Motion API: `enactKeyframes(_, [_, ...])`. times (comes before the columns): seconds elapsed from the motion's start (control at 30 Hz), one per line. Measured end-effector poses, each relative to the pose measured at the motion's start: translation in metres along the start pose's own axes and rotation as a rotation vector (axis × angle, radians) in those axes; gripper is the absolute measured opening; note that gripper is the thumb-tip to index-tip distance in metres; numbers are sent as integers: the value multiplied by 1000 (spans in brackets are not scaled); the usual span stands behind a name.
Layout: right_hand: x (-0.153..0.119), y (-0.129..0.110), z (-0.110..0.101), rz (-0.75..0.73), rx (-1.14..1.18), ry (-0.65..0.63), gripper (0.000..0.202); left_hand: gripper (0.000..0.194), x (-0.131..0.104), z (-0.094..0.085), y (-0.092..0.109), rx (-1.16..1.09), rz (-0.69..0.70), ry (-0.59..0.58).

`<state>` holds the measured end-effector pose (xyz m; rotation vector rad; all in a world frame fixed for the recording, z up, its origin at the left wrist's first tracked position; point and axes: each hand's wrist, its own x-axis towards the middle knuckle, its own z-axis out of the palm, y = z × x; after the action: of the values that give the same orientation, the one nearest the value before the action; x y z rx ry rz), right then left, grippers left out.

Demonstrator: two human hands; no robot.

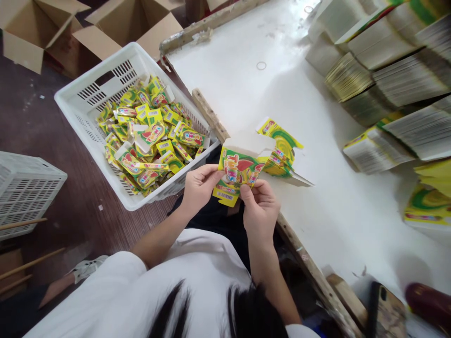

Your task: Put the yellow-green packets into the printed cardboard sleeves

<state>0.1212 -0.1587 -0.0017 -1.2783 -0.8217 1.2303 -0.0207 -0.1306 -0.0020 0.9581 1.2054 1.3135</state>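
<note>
Between my hands is a partly unfolded yellow and green carton (243, 171), printed with watermelon pictures and colourful letters, its white inner side showing at the top. My left hand (200, 188) pinches its left edge between thumb and fingers. At the lower right edge, my right hand (260, 206) grips it, thumb in front. Just behind it on the white table lies a small pile of flat cartons (283, 148). To the left, a white plastic basket (84, 129) holds many folded cartons (151, 134) of the same print.
Tall stacks of flat cartons (398, 75) line the table's (317, 220) right side. A phone (385, 310) lies near its front edge, beside a dark red object (428, 305). Open cardboard boxes (123, 28) and another white crate (28, 192) stand on the left. Another person's shoe (88, 268) shows lower left.
</note>
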Motion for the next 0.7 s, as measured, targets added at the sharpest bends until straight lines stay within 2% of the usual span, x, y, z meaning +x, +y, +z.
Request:
enactKeyframes(0.1, [5, 2, -5, 2, -23, 31, 24, 34, 3, -4, -1, -93, -26, -155])
enactKeyframes(0.17, [6, 2, -6, 20, -46, 8, 23, 39, 4, -6, -1, -164, -27, -193])
enactKeyframes(0.37, [0, 2, 0, 92, -72, -96, 29, 32, 7, -8, -4, -149, -92, -58])
enactKeyframes(0.5, [-3, 2, -2, 44, -87, -69, 23, 34, 11, -11, -9, -198, -115, -92])
enactKeyframes(0.57, [-4, -4, -9, -62, -141, -13, 16, 40, 11, -17, -4, -197, -19, -88])
enactKeyframes(0.63, [-4, -14, -20, -272, -285, 60, 7, 54, 6, -25, 10, -138, 185, -13])
enactKeyframes(0.7, [-3, -25, -30, -547, -501, 76, 20, 67, -2, -33, 31, -11, 416, 84])
